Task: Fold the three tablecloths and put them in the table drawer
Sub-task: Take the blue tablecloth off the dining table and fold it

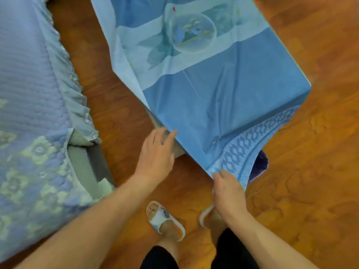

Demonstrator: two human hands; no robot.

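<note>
One blue tablecloth is visible, draped over the table. Two hands are in view. The right hand has its grip pinched on the patterned hem at the near corner. The left hand reaches with straight fingers, touching the cloth edge. No legible writing.

The right hand pinches the blue tablecloth's patterned corner; the left hand reaches, fingers straight, toward the table edge.
</note>
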